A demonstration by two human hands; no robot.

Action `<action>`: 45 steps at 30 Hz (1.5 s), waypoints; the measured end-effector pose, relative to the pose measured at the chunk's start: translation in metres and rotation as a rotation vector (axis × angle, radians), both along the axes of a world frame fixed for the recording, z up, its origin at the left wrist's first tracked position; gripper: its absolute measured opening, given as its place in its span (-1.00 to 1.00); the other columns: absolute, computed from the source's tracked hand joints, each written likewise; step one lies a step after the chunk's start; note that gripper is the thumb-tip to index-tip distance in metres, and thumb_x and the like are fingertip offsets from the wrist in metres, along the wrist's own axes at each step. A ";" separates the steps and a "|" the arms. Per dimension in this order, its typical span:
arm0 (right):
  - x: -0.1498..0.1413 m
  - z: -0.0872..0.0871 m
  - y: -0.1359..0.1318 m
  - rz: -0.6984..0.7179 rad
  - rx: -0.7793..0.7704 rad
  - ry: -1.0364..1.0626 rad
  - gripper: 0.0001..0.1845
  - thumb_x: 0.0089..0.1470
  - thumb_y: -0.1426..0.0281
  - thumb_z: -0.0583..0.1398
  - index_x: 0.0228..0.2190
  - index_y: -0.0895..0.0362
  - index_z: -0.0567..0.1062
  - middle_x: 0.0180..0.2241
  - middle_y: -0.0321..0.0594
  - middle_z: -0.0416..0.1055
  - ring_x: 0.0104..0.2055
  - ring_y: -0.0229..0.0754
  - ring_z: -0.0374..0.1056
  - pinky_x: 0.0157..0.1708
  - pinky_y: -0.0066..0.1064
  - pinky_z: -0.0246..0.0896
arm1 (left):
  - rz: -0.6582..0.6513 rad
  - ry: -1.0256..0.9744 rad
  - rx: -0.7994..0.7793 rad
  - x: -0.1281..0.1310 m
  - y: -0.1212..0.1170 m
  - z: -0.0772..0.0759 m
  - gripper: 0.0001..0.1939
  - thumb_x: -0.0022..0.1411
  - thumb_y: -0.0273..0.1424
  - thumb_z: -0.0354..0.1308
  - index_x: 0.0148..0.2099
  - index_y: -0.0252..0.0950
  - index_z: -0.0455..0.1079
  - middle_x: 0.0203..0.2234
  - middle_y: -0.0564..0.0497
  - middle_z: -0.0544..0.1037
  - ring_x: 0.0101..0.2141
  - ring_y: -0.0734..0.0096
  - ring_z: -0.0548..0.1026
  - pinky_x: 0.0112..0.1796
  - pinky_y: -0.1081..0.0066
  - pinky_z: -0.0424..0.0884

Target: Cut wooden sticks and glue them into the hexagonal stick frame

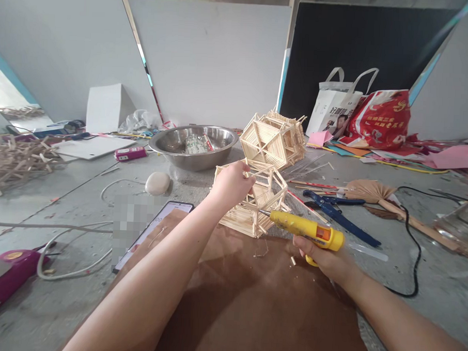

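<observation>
My right hand (319, 257) is wrapped round a yellow hot glue gun (307, 229), whose metal nozzle points left and meets or nearly meets the front of a wooden stick model (239, 222). My left hand (233, 183) is closed at the model's upper left part, fingers pinched together; what lies between the fingertips is too small to make out. The model is an open frame of thin pale sticks, standing on a brown sheet (267, 301). Right behind it rises a second, many-sided stick piece (270, 141) with slatted faces.
A steel basin (196, 161) stands behind on the left. Blue-handled cutters (344, 219) and a black cord (418, 256) lie to the right. Left are a phone (157, 229), a white round object (157, 183) and a heap of sticks (21, 161). Bags (379, 120) stand at the back.
</observation>
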State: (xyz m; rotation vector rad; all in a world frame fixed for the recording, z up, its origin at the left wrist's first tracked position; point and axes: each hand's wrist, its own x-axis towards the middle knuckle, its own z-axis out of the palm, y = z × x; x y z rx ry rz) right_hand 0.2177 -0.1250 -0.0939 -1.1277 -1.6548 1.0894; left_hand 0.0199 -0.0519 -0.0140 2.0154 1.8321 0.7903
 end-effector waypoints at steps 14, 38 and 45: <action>0.000 -0.002 0.002 -0.053 -0.090 0.032 -0.71 -0.16 0.14 0.16 -0.60 0.11 0.36 -0.67 -0.36 0.21 -0.60 -0.31 0.15 -0.57 -0.48 0.12 | 0.012 0.029 -0.004 0.000 0.002 -0.002 -0.69 0.02 -0.37 0.01 -0.13 -0.32 0.25 -0.63 0.07 0.48 -0.54 0.44 0.42 -0.44 0.45 0.25; -0.003 0.002 0.000 -0.010 -0.064 0.033 -0.73 -0.15 0.13 0.15 -0.52 0.08 0.45 -0.68 -0.33 0.27 -0.61 -0.28 0.18 -0.59 -0.44 0.14 | -0.019 0.032 -0.038 -0.002 0.003 -0.003 -0.68 0.04 -0.34 0.00 -0.12 -0.32 0.25 -0.60 0.05 0.49 -0.60 0.46 0.39 -0.49 0.45 0.24; -0.004 0.004 0.000 -0.043 -0.068 0.034 -0.71 -0.15 0.14 0.15 -0.59 0.12 0.38 -0.70 -0.36 0.19 -0.64 -0.32 0.13 -0.62 -0.48 0.11 | -0.014 0.033 -0.027 -0.003 0.004 -0.005 -0.69 0.03 -0.34 0.02 -0.15 -0.31 0.26 -0.61 0.06 0.49 -0.60 0.46 0.39 -0.49 0.45 0.24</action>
